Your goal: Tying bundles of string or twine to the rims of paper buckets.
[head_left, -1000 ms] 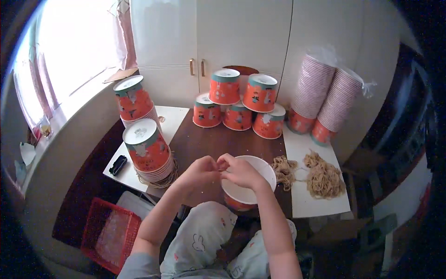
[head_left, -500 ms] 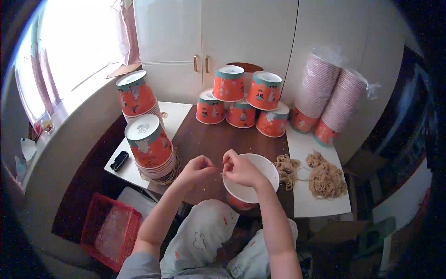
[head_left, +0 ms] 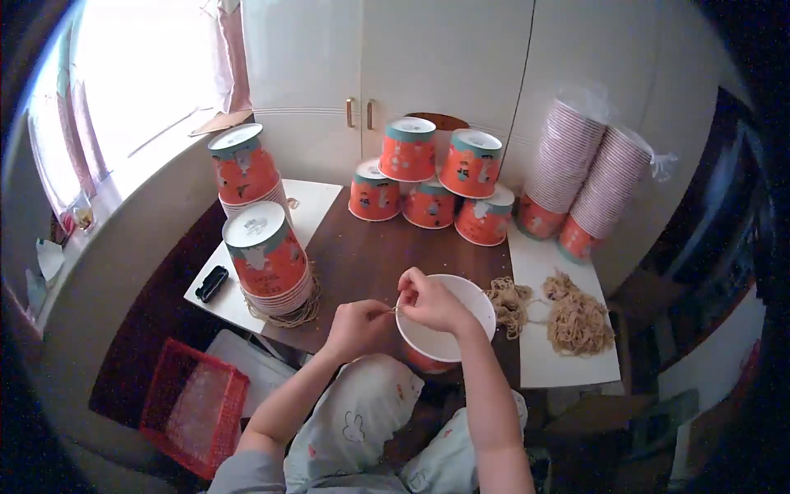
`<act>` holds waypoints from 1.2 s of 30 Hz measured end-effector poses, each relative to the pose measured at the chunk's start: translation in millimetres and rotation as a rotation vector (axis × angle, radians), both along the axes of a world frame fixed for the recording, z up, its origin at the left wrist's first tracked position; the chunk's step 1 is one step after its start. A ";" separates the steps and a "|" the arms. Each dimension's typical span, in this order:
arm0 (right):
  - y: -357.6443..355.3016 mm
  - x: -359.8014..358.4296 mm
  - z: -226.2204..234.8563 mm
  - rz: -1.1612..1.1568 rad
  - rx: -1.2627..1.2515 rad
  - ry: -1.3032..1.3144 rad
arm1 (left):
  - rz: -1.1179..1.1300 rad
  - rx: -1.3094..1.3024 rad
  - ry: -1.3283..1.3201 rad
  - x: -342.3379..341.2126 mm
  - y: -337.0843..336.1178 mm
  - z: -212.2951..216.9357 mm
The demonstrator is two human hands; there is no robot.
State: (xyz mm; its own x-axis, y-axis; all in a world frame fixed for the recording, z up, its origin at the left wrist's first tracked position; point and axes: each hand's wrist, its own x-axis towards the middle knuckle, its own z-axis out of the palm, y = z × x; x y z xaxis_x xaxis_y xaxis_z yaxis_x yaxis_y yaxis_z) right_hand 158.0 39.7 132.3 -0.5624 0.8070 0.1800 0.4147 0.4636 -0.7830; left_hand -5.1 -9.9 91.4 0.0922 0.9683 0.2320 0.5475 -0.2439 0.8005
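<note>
An orange paper bucket (head_left: pixel 476 309) with a white inside stands upright at the table's front edge, its mouth facing up. Over its left rim, my right hand (head_left: pixel 434 305) pinches a thin tan cord, of which only a short bit shows. My left hand (head_left: pixel 359 329) is closed just left of the rim, its fingertips meeting the cord close to the right hand's. Fingers hide most of what is held. Right of the bucket lie a small tangle of tan cord (head_left: pixel 508 306) and a larger heap of cord (head_left: pixel 578 319).
Upside-down orange buckets (head_left: pixel 429 203) are piled at the back of the brown table (head_left: pixel 346 239). Nested bucket stacks (head_left: pixel 265 255) stand at left, beside a black object (head_left: pixel 212 283). Plastic-wrapped stacks (head_left: pixel 568 156) rise at back right. A red basket (head_left: pixel 193 412) sits low at left.
My left hand has moved right and slightly down, bringing its fingertips up to my right hand at the bucket's rim. My right hand stays almost in place.
</note>
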 end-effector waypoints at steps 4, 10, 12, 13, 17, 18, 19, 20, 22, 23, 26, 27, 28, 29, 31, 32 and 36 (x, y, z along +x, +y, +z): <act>0.5 0.1 -1.3 -0.002 0.033 0.000 | 0.065 0.018 -0.076 -1.0 -1.8 4.3; -0.1 -0.3 -1.1 0.030 0.005 0.003 | -0.039 -0.032 -0.413 -1.5 5.3 -11.5; -0.7 -0.7 0.4 0.036 -0.013 0.003 | -0.048 -0.067 -0.479 0.3 5.0 -7.4; -0.8 -0.3 -0.5 0.035 -0.011 0.003 | -0.049 -0.042 -0.436 1.6 4.7 -5.6; -0.3 -0.2 -1.7 0.026 0.003 0.010 | -0.041 -0.023 -0.352 1.5 5.5 -4.7; -0.4 -0.5 -1.4 0.012 0.001 -0.004 | -0.040 -0.023 -0.352 2.2 5.1 -3.4; -0.2 -0.4 -1.5 0.011 0.000 -0.004 | -0.055 -0.021 -0.408 4.0 4.3 -1.0; 0.2 -0.4 -1.8 0.007 -0.004 0.001 | -0.070 -0.019 -0.464 5.0 3.7 1.4; 0.7 0.0 -1.9 0.003 -0.010 0.006 | -0.081 -0.086 -0.479 4.7 3.8 5.0; 1.2 0.6 -1.4 0.005 -0.009 0.004 | -0.091 -0.152 -0.494 4.5 3.7 6.9; 0.7 1.3 1.0 0.004 -0.012 0.002 | -0.116 -0.260 -0.536 2.6 0.7 15.7; 0.0 1.6 2.4 0.001 -0.016 0.002 | -0.117 -0.260 -0.535 2.2 0.4 16.6; -0.8 1.6 4.0 0.003 -0.016 0.003 | -0.137 -0.325 -0.591 1.1 -0.2 17.0; -1.8 2.2 6.0 0.013 -0.030 0.017 | -0.158 -0.389 -0.648 0.1 -0.5 17.0; -1.2 5.4 6.5 0.023 -0.044 0.032 | -0.186 -0.468 -0.766 -1.6 0.0 16.3; 0.5 8.5 5.4 0.043 -0.046 0.046 | -0.216 -0.546 -0.884 -2.2 0.6 15.6; -3.1 12.6 15.7 0.103 -0.069 -0.007 | -0.242 -0.568 -0.851 -5.5 5.1 9.3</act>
State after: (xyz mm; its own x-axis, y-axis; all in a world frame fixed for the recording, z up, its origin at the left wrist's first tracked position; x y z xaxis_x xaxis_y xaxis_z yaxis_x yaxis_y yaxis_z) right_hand 170.6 36.5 148.0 -0.6437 0.7556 0.1213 0.3737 0.4487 -0.8118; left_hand -10.6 -4.9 100.7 0.3173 0.9326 -0.1719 -0.2624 0.2605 0.9291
